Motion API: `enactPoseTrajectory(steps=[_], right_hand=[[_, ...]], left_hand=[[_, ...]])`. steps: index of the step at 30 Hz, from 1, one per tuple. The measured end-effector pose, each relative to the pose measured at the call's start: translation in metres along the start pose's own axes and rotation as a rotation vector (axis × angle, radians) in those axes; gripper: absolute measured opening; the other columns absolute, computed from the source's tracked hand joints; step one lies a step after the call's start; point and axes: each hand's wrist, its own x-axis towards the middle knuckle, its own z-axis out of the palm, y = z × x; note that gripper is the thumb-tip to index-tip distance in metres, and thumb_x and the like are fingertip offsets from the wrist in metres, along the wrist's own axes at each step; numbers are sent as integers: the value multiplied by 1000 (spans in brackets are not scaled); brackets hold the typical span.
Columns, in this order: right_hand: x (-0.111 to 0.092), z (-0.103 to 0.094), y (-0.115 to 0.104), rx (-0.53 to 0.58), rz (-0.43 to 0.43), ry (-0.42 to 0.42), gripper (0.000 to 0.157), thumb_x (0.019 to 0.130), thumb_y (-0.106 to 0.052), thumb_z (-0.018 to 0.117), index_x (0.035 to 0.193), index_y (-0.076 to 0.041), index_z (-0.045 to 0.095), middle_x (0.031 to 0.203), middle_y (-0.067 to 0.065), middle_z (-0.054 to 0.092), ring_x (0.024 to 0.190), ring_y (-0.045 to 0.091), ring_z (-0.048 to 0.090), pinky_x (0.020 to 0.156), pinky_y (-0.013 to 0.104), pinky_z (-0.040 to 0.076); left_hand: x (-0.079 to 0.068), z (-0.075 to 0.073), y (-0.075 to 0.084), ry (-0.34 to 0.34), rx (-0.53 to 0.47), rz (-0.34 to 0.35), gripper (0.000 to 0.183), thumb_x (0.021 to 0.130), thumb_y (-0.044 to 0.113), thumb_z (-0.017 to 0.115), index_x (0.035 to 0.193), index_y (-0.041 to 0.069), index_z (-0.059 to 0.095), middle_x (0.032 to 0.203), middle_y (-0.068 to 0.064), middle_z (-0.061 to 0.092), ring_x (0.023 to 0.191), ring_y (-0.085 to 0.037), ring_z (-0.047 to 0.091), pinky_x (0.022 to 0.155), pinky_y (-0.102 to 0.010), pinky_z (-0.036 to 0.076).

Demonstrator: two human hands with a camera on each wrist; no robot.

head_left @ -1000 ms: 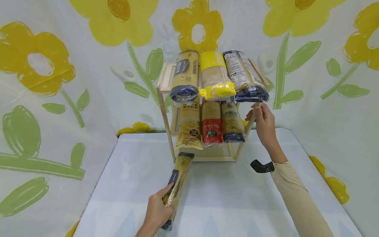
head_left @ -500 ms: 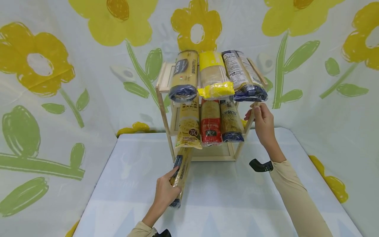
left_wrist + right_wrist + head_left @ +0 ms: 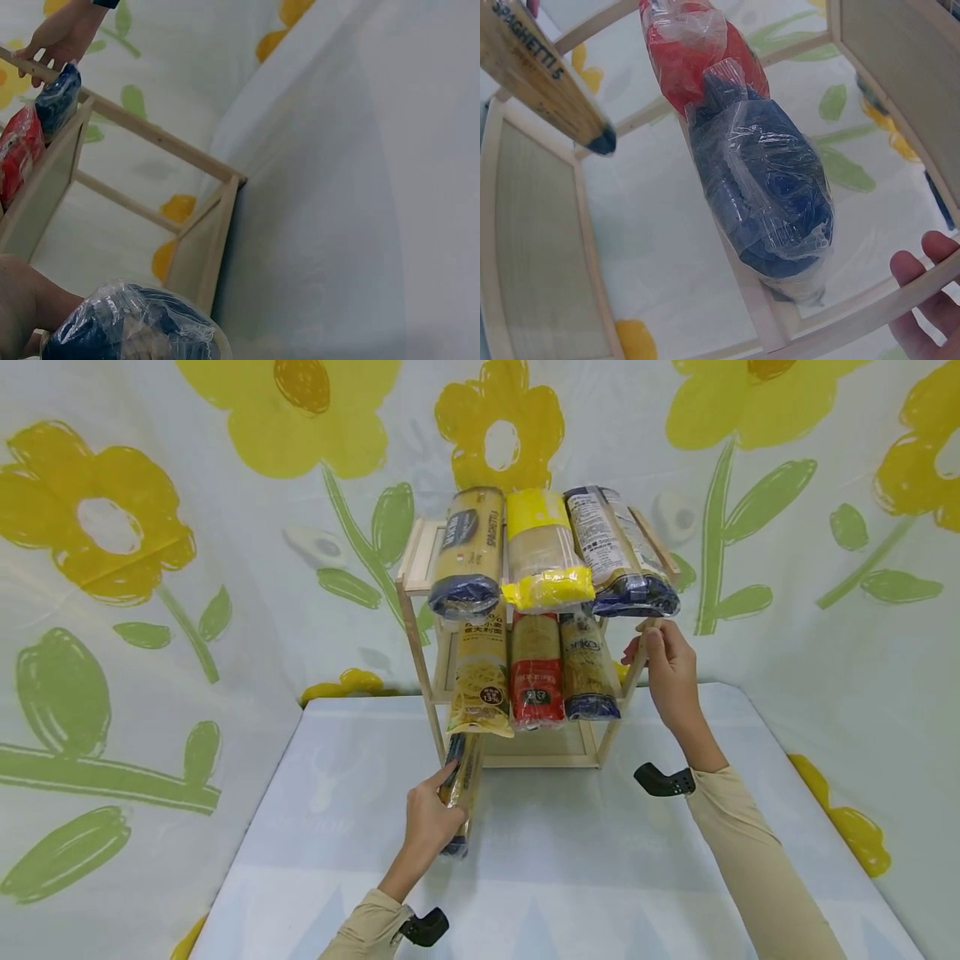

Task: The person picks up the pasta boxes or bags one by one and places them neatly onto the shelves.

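Observation:
My left hand (image 3: 430,817) grips a pack of spaghetti (image 3: 463,793) with a dark blue end. Its far end reaches under the middle shelf's yellow pasta pack (image 3: 482,681), into the lowest level of the wooden rack (image 3: 540,762). In the right wrist view the spaghetti pack (image 3: 547,71) slants in above the bottom shelf panel (image 3: 544,240). Curled fingers of my right hand (image 3: 670,672) hold the rack's right side post. Close to that hand, a blue-ended pasta pack (image 3: 769,187) lies on the middle shelf beside a red pack (image 3: 536,672).
Along the top shelf lie a spaghetti pack (image 3: 468,552), a yellow-ended noodle pack (image 3: 547,552) and a blue-and-white pack (image 3: 618,552), their ends jutting past the front edge. The rack stands on a pale table (image 3: 562,852) before a flower-printed backdrop (image 3: 247,568).
My left hand has moved forward and slightly right, sliding the spaghetti pack further in beneath the middle shelf. My right hand has stayed on the post.

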Motion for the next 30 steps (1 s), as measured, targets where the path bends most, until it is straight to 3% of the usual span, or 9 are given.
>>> enactPoseTrajectory(steps=[4,10,16,20,23,27,30], right_hand=[[0,0,1,-8,4,-5,19,104,-16,36,105,-2,49,88,31,54,77,39,55,73,25,51],[0,-1,1,-22,8,-4,19,104,-15,36,106,-4,50,88,30,54,77,38,56,72,22,51],[-1,-1,1,-12,9,-9,18,104,-15,36,105,-4,51,88,31,54,76,38,56,72,22,51],[-1,-2,0,-9,-8,-12,19,104,-14,36,106,-3,51,87,30,54,75,37,56,71,22,51],[0,-2,0,-2,-30,-16,22,104,-13,34,107,0,52,87,31,54,75,37,56,70,23,51],[1,-1,1,0,-30,-21,22,104,-13,34,107,0,52,87,32,55,75,38,56,70,24,51],[0,-2,2,-7,-13,-20,22,104,-15,35,107,-3,52,88,31,55,77,38,56,71,26,51]], left_hand=[[10,7,1,19,-7,10,74,54,-13,59,126,3,61,100,-27,66,47,-14,43,35,-23,29],[27,20,2,31,17,17,68,59,-12,63,126,0,60,99,-29,66,63,-22,59,40,-25,41],[46,31,-2,68,80,41,57,67,-7,68,123,1,62,93,-28,67,65,-25,62,45,-29,46],[60,39,-6,90,107,83,44,75,-2,68,119,0,65,82,-22,69,50,-20,58,40,-28,42],[68,45,-6,92,93,67,42,76,-3,66,118,1,66,69,-17,67,39,-15,48,34,-25,34],[75,53,-9,108,98,20,40,77,-1,67,117,3,66,62,-12,63,39,-13,42,36,-25,31],[80,59,-11,140,107,39,42,76,0,68,118,6,62,67,-10,63,44,-14,43,40,-28,32]])
